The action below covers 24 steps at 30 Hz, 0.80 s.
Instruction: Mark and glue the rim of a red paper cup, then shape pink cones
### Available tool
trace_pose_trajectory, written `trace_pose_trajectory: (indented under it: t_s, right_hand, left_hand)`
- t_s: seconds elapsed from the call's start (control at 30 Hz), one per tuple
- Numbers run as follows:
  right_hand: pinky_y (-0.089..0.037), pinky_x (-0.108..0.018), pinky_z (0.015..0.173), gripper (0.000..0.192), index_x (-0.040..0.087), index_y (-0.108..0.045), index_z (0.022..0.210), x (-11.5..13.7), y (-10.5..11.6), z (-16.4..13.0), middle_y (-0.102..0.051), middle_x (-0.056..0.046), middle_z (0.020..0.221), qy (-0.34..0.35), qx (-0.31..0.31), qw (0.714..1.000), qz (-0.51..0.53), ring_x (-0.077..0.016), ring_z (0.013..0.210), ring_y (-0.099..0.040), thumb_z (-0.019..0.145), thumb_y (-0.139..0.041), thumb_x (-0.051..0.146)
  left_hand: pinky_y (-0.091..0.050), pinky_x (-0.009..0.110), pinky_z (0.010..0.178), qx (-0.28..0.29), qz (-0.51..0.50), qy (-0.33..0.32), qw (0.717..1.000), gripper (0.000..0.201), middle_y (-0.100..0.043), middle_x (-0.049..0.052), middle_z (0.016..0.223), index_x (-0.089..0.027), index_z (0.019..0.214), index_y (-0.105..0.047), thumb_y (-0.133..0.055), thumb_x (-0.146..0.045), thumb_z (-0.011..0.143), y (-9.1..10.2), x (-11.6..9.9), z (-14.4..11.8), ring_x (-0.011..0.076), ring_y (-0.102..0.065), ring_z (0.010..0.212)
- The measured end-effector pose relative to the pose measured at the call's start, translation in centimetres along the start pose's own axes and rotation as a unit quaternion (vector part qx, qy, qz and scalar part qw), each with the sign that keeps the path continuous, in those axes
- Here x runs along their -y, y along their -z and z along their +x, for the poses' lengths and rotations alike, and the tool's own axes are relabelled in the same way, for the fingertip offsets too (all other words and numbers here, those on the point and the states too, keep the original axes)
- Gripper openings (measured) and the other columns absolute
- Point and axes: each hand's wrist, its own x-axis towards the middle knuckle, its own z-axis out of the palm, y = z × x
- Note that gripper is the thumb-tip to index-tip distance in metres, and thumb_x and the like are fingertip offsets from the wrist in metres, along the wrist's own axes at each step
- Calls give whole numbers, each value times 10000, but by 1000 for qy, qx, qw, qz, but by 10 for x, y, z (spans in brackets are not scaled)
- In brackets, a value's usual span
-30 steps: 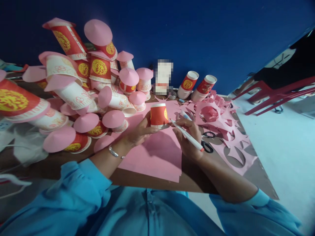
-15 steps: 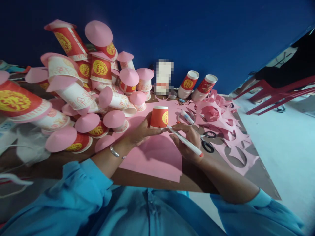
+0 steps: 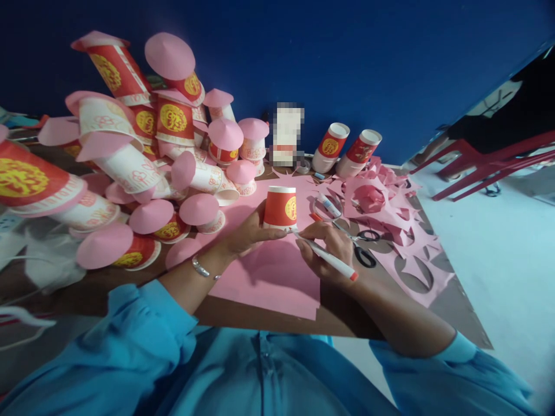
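Note:
A red paper cup (image 3: 281, 208) with a yellow emblem stands upside down on a pink paper sheet (image 3: 277, 277). My left hand (image 3: 247, 234) grips the cup at its lower rim and holds it on the sheet. My right hand (image 3: 327, 248) holds a white pen with a red end (image 3: 329, 259); its tip touches the sheet right at the cup's base, on the cup's right side.
A tall heap of red and white cups with pink cone lids (image 3: 143, 156) fills the left of the table. Black scissors (image 3: 362, 245), a glue tube (image 3: 329, 205) and pink cut scraps (image 3: 390, 214) lie to the right. Two cup stacks (image 3: 347, 150) lean at the blue wall.
My right hand has brought the pen down and left, from beside the cup's middle to its base on the pink sheet. My left hand and the cup stayed nearly still.

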Motion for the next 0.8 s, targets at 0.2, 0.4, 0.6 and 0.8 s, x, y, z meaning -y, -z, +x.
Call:
trace_pose_trajectory:
  t_s: [0.2, 0.4, 0.6, 0.8]
  right_hand:
    - [-575, -274, 594, 93, 250, -655, 1018, 0, 0, 0, -761, 3, 795, 6, -3, 1000, 7, -158, 637, -722, 968, -696, 183]
    - [-581, -291, 573, 85, 258, -654, 1003, 0, 0, 2, -744, 6, 775, 1, -15, 1000, -6, -168, 625, -725, 970, -699, 194]
    - [-596, -301, 588, 115, 269, -658, 1023, -1, 1, 3, -750, 10, 791, 1, -14, 1000, -2, -178, 636, -736, 961, -721, 196]
    - [-654, -355, 673, 117, 268, -650, 1096, -4, 0, 0, -775, -18, 859, 15, -20, 1000, 7, -212, 732, -785, 995, -684, 221]
  left_hand:
    - [-549, 388, 939, 6, 3, 1, 1000, 696, -745, 71, 1141, -232, 1331, -629, -964, -258, 722, -1, -1, 0, 238, -705, 1046]
    - [-565, 362, 923, 9, -15, -2, 1000, 650, -741, 43, 1086, -232, 1281, -647, -974, -240, 720, -1, -1, 1, 203, -706, 995]
    - [-566, 399, 979, 14, -35, -7, 999, 683, -747, 40, 1117, -257, 1336, -630, -951, -212, 734, -1, 0, -1, 217, -719, 1029]
    - [-528, 426, 1029, -4, -59, -5, 998, 776, -773, 37, 1108, -298, 1432, -607, -938, -264, 731, 0, -4, -3, 246, -723, 1084]
